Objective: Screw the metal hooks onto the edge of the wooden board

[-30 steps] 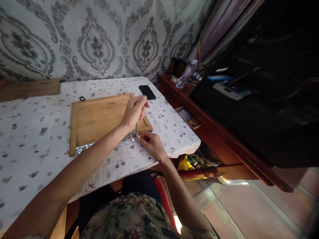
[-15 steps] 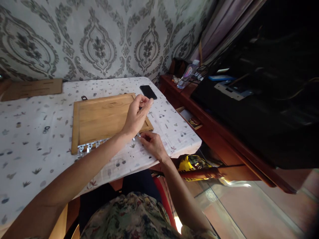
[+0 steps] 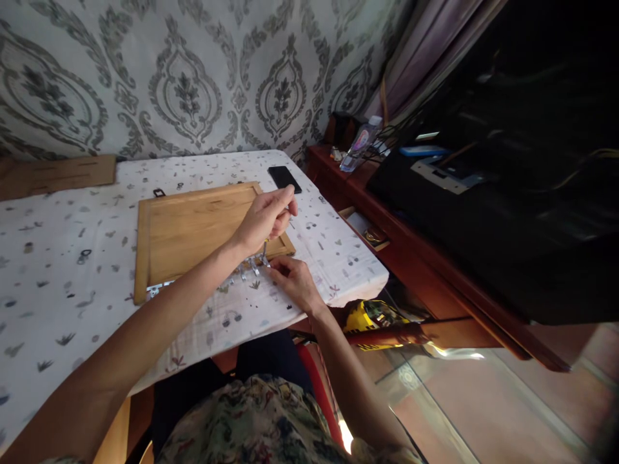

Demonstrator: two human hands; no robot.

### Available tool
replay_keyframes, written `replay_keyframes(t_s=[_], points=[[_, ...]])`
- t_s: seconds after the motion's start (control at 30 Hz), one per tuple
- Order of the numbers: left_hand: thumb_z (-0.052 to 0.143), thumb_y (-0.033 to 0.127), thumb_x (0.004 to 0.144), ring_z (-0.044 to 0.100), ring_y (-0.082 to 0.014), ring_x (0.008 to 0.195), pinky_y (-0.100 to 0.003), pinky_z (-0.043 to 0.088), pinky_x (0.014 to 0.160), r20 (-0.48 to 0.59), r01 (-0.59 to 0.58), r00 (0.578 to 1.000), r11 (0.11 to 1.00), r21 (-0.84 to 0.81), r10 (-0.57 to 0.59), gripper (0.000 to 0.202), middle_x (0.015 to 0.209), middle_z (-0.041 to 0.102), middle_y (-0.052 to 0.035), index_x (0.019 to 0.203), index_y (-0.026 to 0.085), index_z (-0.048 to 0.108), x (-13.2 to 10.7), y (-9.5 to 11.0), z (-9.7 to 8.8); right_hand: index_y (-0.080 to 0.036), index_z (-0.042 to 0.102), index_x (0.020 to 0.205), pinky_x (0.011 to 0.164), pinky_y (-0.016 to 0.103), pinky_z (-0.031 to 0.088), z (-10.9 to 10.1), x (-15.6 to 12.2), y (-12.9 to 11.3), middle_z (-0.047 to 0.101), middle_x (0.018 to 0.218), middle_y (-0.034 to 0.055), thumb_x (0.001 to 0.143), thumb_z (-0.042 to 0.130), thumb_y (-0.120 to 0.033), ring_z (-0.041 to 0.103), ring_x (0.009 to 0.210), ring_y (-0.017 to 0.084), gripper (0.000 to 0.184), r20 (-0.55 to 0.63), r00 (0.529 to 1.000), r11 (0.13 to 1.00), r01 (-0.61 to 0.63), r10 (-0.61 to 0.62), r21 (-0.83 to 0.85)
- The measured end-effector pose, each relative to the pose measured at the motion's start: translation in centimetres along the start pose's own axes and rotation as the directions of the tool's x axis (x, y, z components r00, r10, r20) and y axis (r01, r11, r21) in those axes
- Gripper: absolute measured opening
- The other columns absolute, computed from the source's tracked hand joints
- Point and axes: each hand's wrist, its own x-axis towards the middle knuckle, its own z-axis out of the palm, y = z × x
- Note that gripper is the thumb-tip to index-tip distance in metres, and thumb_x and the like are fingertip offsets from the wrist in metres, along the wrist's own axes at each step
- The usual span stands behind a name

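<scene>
A framed wooden panel (image 3: 188,229) lies flat on the patterned tablecloth (image 3: 72,303). A row of small metal brackets (image 3: 242,269) runs along its near edge. My left hand (image 3: 265,216) is closed round a thin tool, a screwdriver by its look, whose shaft (image 3: 264,248) points down at the bracket by the panel's near right corner. My right hand (image 3: 294,278) rests on the cloth just right of that corner, fingertips pinched at the bracket.
A black phone (image 3: 285,179) lies beyond the panel. A second wooden board (image 3: 58,173) sits at the far left by the wall. Right of the table stand a dark wooden cabinet (image 3: 387,225) with a bottle (image 3: 360,143), and a yellow tool (image 3: 374,316) lower down.
My left hand rose and tilted half a second ago, then came back down with the tool over the corner bracket. My right hand stayed in place.
</scene>
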Motion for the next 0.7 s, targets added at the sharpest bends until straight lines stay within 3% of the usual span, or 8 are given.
replay_keyframes(t_s=[0.17,0.23,0.3,0.43,0.53,0.7], points=[[0.062,0.050,0.101,0.041,-0.0071,0.050,-0.020,0.035,0.048,-0.178,-0.175,0.962,0.969,0.176,0.206,0.040,0.059,0.046,0.0054,0.076,0.021,0.050,-0.9,-0.8,0.6,-0.020,0.063,0.073,0.061,0.028,0.039,0.1,0.1,0.1,0.060,0.066,-0.0004,0.086,0.064,-0.036,0.050,0.062,0.013,0.020,-0.007,1.000,1.000,0.002,-0.002,-0.002],[0.062,0.044,0.102,0.043,-0.0076,0.054,-0.021,0.037,0.052,-0.209,-0.219,0.943,0.955,0.200,0.260,0.035,0.064,0.048,0.0049,0.078,0.022,0.048,-1.2,-1.0,0.8,-0.020,0.063,0.074,0.061,0.028,0.039,0.1,0.1,0.2,0.061,0.066,-0.0004,0.085,0.064,-0.037,0.050,0.062,0.013,0.020,-0.007,1.000,1.000,0.003,-0.003,0.001],[0.062,0.042,0.102,0.039,-0.0080,0.053,-0.021,0.035,0.050,-0.209,-0.202,0.949,0.963,0.176,0.237,0.033,0.063,0.043,0.0061,0.080,0.022,0.048,-1.4,-1.0,0.9,-0.020,0.063,0.074,0.061,0.028,0.039,0.2,0.1,0.2,0.061,0.066,-0.0004,0.085,0.064,-0.037,0.050,0.062,0.013,0.020,-0.004,1.000,1.000,0.004,-0.004,0.006],[0.063,0.053,0.099,0.029,-0.0080,0.048,-0.022,0.026,0.045,-0.189,-0.147,0.968,0.984,0.101,0.164,0.038,0.056,0.032,0.0090,0.079,0.022,0.051,-1.2,-1.0,0.9,-0.021,0.062,0.073,0.059,0.027,0.039,0.2,0.1,0.2,0.060,0.065,-0.0005,0.086,0.064,-0.039,0.051,0.062,0.014,0.022,0.000,1.000,1.000,0.000,0.000,0.014],[0.064,0.065,0.093,0.026,-0.0072,0.044,-0.023,0.022,0.042,-0.170,-0.170,0.969,0.982,0.080,0.182,0.047,0.051,0.032,0.0103,0.077,0.023,0.053,-0.8,-1.1,1.0,-0.021,0.062,0.073,0.059,0.027,0.039,0.1,0.1,0.1,0.061,0.065,-0.0003,0.086,0.064,-0.040,0.050,0.061,0.014,0.023,0.003,1.000,1.000,-0.003,0.003,0.016],[0.065,0.075,0.087,0.023,-0.0064,0.038,-0.023,0.019,0.039,-0.044,-0.134,0.990,0.990,0.043,0.136,0.055,0.045,0.029,0.0119,0.073,0.023,0.053,-0.3,-0.7,0.8,-0.021,0.062,0.072,0.059,0.027,0.039,0.0,0.0,-0.1,0.060,0.064,-0.0004,0.086,0.064,-0.037,0.051,0.061,0.014,0.021,0.004,1.000,1.000,-0.003,0.003,0.015]])
